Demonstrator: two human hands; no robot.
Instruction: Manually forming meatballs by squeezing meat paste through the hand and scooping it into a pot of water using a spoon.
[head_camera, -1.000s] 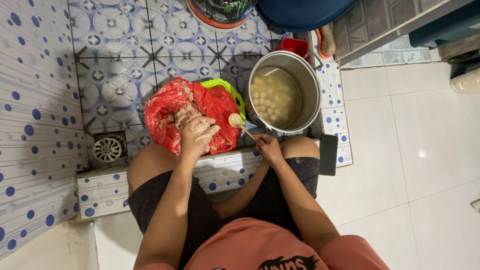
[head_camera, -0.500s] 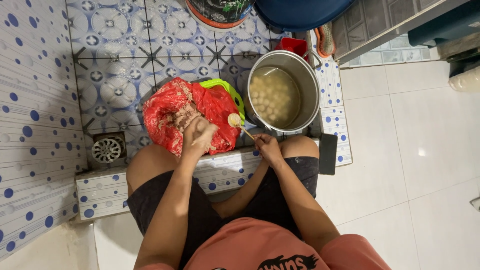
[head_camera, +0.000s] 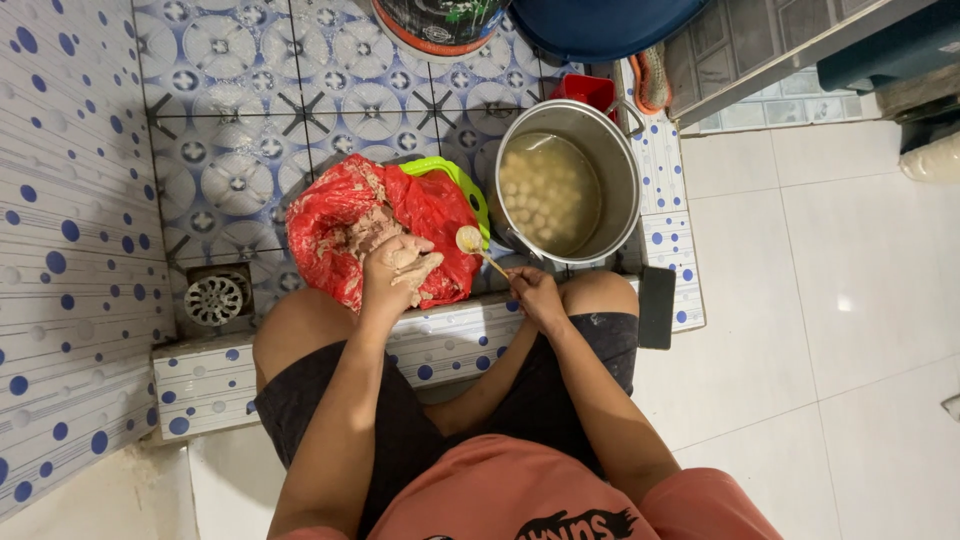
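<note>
Red crinkled plastic bag (head_camera: 385, 240), lined with pale minced paste, is lying open on the patterned blue tile floor (head_camera: 240, 120), resting in a lime-green plastic basket (head_camera: 462, 188) whose rim is showing at its right. The left hand (head_camera: 398, 268) is clenching a lump of that paste above the bag's near edge, its fingers closed around it. The right hand (head_camera: 535, 295) is gripping the handle of a small spoon (head_camera: 470, 240), whose bowl is now carrying a rounded ball of paste just beside the left hand's thumb; a second ago the spoon was sitting at much the same spot, so little has moved and the ball is not yet dropped. To the right, a large round steel pot (head_camera: 625, 165) is holding cloudy water with many pale balls floating in it. A dark flat phone-like slab (head_camera: 656, 307) is lying on the dotted tile ledge (head_camera: 440, 345) by the right knee. A round metal drain cover (head_camera: 214, 298) is sitting at the near left.
</note>
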